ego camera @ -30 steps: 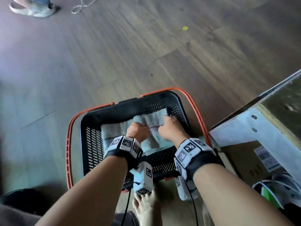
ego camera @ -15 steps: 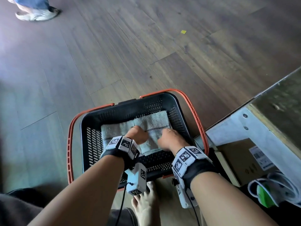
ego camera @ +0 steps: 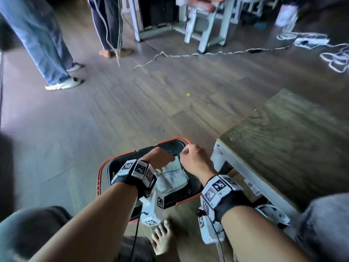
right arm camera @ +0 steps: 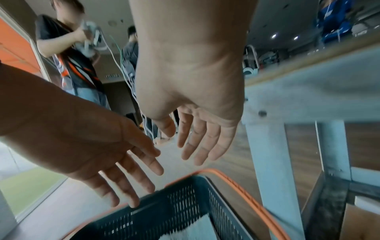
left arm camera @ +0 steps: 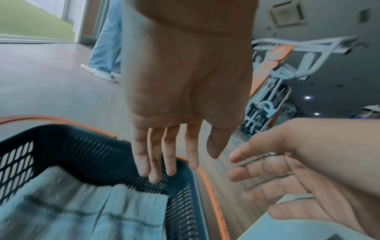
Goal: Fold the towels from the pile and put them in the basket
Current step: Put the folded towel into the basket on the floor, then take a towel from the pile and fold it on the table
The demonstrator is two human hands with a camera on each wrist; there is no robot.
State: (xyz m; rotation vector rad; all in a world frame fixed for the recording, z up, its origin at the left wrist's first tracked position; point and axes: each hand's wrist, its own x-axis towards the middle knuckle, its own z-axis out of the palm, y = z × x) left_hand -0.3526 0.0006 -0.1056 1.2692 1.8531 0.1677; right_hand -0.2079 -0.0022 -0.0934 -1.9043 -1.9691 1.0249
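A folded light blue towel (ego camera: 172,178) with a dark stitched stripe lies inside the black mesh basket (ego camera: 170,145) with orange handles, on the floor. In the left wrist view the towel (left arm camera: 86,211) fills the basket (left arm camera: 61,151) bottom. My left hand (ego camera: 160,156) hovers above the basket with straight fingers (left arm camera: 156,162), holding nothing. My right hand (ego camera: 192,156) is raised beside it near the basket's far right corner, its fingers (right arm camera: 197,142) relaxed and spread, empty. In the right wrist view the basket rim (right arm camera: 232,181) lies below both hands.
A low wooden table (ego camera: 283,140) with white legs stands right of the basket, a cardboard box (ego camera: 249,188) beneath it. My bare foot (ego camera: 162,237) is near the basket's front. Two people's legs (ego camera: 47,44) stand far left. Cables (ego camera: 207,53) trail across the wood floor.
Both hands have let go of the towel and lifted out of the basket. The head view has swung upward, showing more of the room.
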